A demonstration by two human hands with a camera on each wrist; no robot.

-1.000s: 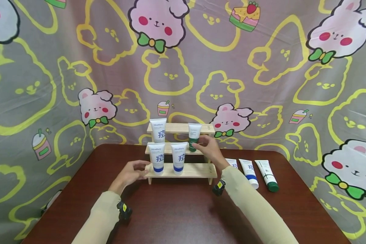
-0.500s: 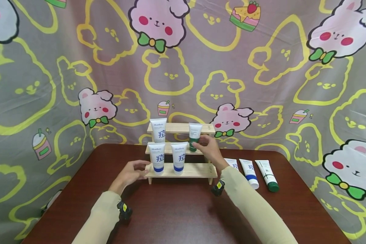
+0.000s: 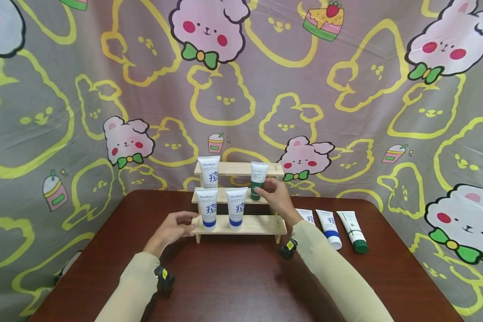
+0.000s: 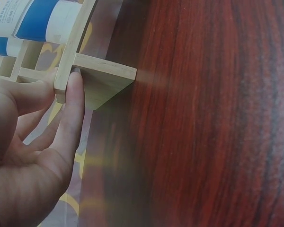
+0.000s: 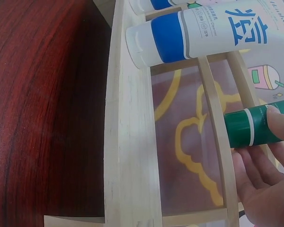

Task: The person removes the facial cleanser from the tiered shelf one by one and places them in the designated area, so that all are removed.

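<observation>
A three-step wooden display rack (image 3: 261, 226) stands on the table. At the left end of its lowest step my left hand (image 3: 175, 229) pinches the board between thumb and fingers, the thumb (image 4: 73, 101) on the front edge in the left wrist view. My right hand (image 3: 279, 197) grips a white tube with a green lower part (image 3: 259, 179), upright on the middle step's right side. In the right wrist view the tube's green cap (image 5: 239, 128) is right at that step. Two white-and-blue tubes stand on the lowest step, a left one (image 3: 207, 208) and a right one (image 3: 236, 208).
Another white tube (image 3: 209, 172) stands behind on the left. Right of the rack lie a partly hidden tube (image 3: 307, 215), a white-and-blue tube (image 3: 328, 228) and a white tube with a green cap (image 3: 352, 230). A patterned cloth (image 3: 241, 80) hangs behind the table (image 3: 225, 277).
The green-and-white tube has shifted slightly to the right in my right hand's grip. My left hand has stayed at the rack's end.
</observation>
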